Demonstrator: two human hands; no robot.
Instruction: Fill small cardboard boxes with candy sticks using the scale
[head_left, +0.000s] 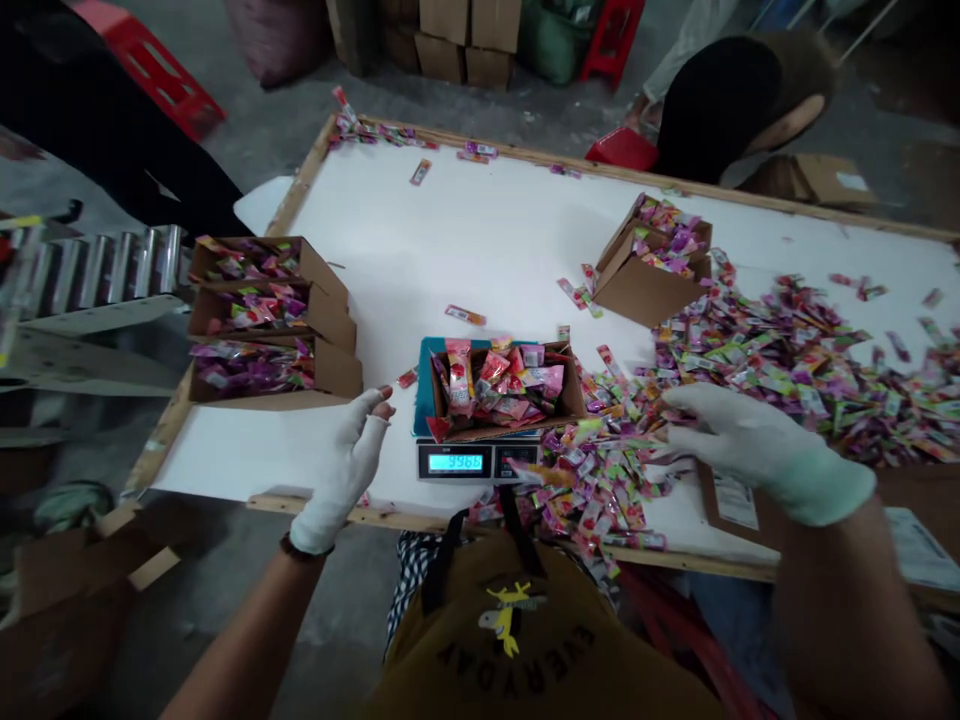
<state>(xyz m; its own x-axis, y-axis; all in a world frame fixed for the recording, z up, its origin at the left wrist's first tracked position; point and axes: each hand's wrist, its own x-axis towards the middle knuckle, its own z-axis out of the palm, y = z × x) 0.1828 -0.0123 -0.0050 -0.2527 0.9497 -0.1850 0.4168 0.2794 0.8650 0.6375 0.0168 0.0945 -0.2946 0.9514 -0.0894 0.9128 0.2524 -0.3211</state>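
Beside the scale (pixel 478 460), the left hand (pixel 346 455) hovers open and empty; the right hand (pixel 731 432) pinches light, slippery candy packets (pixel 600 470), probably best gathered loosely.

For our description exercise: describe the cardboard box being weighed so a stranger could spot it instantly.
On the white table, at the near edge, a digital scale shows a lit blue display. The open brown cardboard box of pink and red sachets sits on it; no other box rests on a scale.
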